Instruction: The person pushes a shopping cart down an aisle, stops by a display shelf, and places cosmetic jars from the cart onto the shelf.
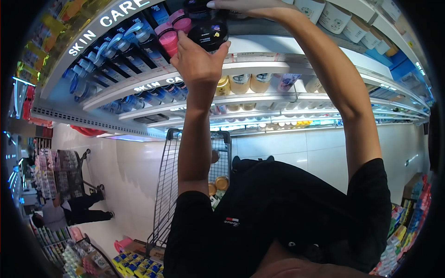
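My left hand (199, 59) is closed around a round black jar (208, 35) with a flat lid, at the front edge of the top shelf. Just left of it stand pink jars (168, 39). Reaching over the same shelf, my right hand (250, 5) is partly cut off by the upper frame edge. One of its fingers stretches out to the side of a second black jar (196, 6); its other fingers are out of view. Blue pump bottles (125, 46) line the shelf on the left.
A shopping cart (160, 194) with gold-lidded jars (221, 183) inside stands below my left arm. White tubs (334, 17) sit at the upper right, and lower shelves hold yellowish jars (239, 82). Another person (76, 211) with a loaded cart (67, 169) is at the left.
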### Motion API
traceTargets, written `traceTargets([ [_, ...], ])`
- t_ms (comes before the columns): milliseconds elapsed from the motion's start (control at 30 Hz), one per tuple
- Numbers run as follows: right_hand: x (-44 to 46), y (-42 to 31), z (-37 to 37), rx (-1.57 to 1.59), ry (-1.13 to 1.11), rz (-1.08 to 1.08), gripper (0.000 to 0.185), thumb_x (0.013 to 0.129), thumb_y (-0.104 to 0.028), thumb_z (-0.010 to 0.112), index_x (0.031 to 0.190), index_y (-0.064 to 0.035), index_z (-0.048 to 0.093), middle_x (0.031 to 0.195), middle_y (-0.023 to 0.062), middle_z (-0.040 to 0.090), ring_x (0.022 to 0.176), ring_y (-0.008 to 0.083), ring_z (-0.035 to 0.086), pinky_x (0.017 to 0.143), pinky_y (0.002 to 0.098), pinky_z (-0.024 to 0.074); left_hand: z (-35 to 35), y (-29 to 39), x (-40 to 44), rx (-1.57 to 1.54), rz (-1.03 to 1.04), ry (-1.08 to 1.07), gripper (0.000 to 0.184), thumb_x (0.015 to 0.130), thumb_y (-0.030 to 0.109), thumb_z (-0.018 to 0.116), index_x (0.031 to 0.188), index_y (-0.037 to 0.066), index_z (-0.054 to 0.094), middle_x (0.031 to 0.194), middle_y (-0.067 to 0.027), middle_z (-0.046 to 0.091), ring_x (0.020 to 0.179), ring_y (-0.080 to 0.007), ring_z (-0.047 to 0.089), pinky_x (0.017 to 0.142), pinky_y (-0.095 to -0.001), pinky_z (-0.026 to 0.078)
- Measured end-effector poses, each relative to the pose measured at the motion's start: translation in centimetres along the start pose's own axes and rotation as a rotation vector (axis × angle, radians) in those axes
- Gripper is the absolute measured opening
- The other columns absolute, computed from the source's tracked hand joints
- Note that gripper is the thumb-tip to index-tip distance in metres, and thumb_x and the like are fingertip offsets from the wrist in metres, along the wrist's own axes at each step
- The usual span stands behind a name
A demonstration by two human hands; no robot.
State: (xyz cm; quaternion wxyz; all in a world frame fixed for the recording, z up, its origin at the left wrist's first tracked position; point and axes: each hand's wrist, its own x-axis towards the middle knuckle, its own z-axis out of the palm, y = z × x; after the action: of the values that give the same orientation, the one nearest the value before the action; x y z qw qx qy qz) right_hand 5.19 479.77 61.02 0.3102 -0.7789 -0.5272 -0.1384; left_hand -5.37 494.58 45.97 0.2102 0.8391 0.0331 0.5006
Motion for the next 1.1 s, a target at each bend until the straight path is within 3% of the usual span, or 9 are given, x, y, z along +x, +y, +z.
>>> traceTargets([
  [133, -4.2, -0.9, 1.0, 0.057, 0.175, -0.064, 0.044, 0.088, -0.023, 0.073, 0.123, 0.0022, 0.064, 0.114, 0.0199, 0.069, 0.103, 0.0268, 0.066, 0.094, 0.0382, 0.0504, 0.2, -0.3, -0.2, -0.004, 0.061, 0.047, 0.103, 0.072, 0.046, 0.084, 0.134, -0.022, 0.037, 0.115, -0.0296, 0.059, 0.105, -0.0382, 0.059, 0.095, -0.0456, 0.037],
  [233, -8.7, -1.5, 1.6, -0.04, 0.236, 0.033, 0.054, 0.082, -0.025, 0.079, 0.125, 0.0026, 0.061, 0.113, 0.0213, 0.069, 0.103, 0.0263, 0.066, 0.096, 0.0391, 0.0497, 0.0, 0.2, 0.1, 0.004, 0.026, 0.021, 0.102, 0.072, 0.045, 0.084, 0.134, -0.021, 0.038, 0.115, -0.0295, 0.059, 0.105, -0.0384, 0.059, 0.094, -0.0455, 0.037],
  [300, -12.0, -1.5, 2.4, -0.129, 0.292, 0.01, 0.038, 0.089, -0.027, 0.074, 0.118, -0.0031, 0.069, 0.118, 0.0111, 0.07, 0.112, 0.0282, 0.064, 0.103, 0.0433, 0.0441, 0.1, -0.1, 0.1, -0.015, -0.022, -0.024, 0.101, 0.072, 0.045, 0.084, 0.134, -0.019, 0.038, 0.116, -0.0293, 0.059, 0.105, -0.0387, 0.059, 0.094, -0.0461, 0.036],
  [433, -17.6, -1.7, 4.0, 0.0, 0.301, 0.101, 0.036, 0.086, -0.03, 0.076, 0.113, -0.0059, 0.071, 0.11, 0.0149, 0.072, 0.111, 0.0343, 0.063, 0.102, 0.0446, 0.0441, -0.1, 0.1, 0.2, -0.046, -0.03, -0.042, 0.099, 0.073, 0.043, 0.084, 0.135, -0.019, 0.037, 0.117, -0.0296, 0.059, 0.106, -0.0388, 0.059, 0.094, -0.0479, 0.036],
  [600, -22.8, -3.4, 4.9, 0.082, 0.308, 0.212, 0.028, 0.084, -0.017, 0.077, 0.109, -0.003, 0.072, 0.107, 0.0128, 0.073, 0.105, 0.0306, 0.067, 0.104, 0.0428, 0.0448, -0.9, 0.8, 0.8, -0.065, -0.099, -0.103, 0.099, 0.073, 0.042, 0.083, 0.135, -0.019, 0.036, 0.12, -0.0307, 0.058, 0.112, -0.0408, 0.057, 0.099, -0.0505, 0.034],
  [800, -26.1, -5.4, 3.7, 0.094, 0.431, 0.121, 0.018, 0.084, -0.006, 0.074, 0.1, 0.0011, 0.072, 0.102, 0.0123, 0.074, 0.1, 0.0273, 0.068, 0.099, 0.0452, 0.047, -1.1, 1.2, 1.1, 0.009, -0.178, -0.17, 0.102, 0.073, 0.043, 0.083, 0.137, -0.019, 0.034, 0.124, -0.0325, 0.056, 0.117, -0.0433, 0.055, 0.104, -0.0518, 0.032],
  [933, -30.2, -5.9, 6.7, 0.233, 0.435, 0.229, 0.013, 0.084, -0.002, 0.072, 0.096, 0.0013, 0.072, 0.098, 0.0131, 0.074, 0.093, 0.0267, 0.067, 0.09, 0.0397, 0.0498, -1.1, 1.3, 1.1, 0.01, -0.185, -0.15, 0.102, 0.073, 0.043, 0.083, 0.137, -0.02, 0.034, 0.123, -0.0329, 0.057, 0.116, -0.0433, 0.056, 0.106, -0.0517, 0.031],
  [1000, -32.6, -6.9, 8.6, 0.394, 0.424, 0.431, 0.01, 0.085, 0.001, 0.07, 0.095, 0.0005, 0.073, 0.096, 0.013, 0.074, 0.091, 0.025, 0.067, 0.086, 0.0361, 0.0507, -1.2, 1.3, 1.1, -0.039, -0.168, -0.143, 0.102, 0.073, 0.043, 0.083, 0.136, -0.021, 0.034, 0.123, -0.0331, 0.057, 0.117, -0.0428, 0.056, 0.106, -0.0517, 0.031],
  [1100, -36.4, -9.0, 11.6, 0.539, 0.273, 0.552, 0.01, 0.087, 0.002, 0.069, 0.096, -0.0002, 0.073, 0.092, 0.0114, 0.074, 0.089, 0.0218, 0.068, 0.081, 0.032, 0.0519, -1.2, 1.2, 1.0, -0.07, -0.165, -0.146, 0.103, 0.074, 0.043, 0.083, 0.137, -0.022, 0.034, 0.123, -0.0333, 0.057, 0.117, -0.0422, 0.056, 0.107, -0.0522, 0.03],
])
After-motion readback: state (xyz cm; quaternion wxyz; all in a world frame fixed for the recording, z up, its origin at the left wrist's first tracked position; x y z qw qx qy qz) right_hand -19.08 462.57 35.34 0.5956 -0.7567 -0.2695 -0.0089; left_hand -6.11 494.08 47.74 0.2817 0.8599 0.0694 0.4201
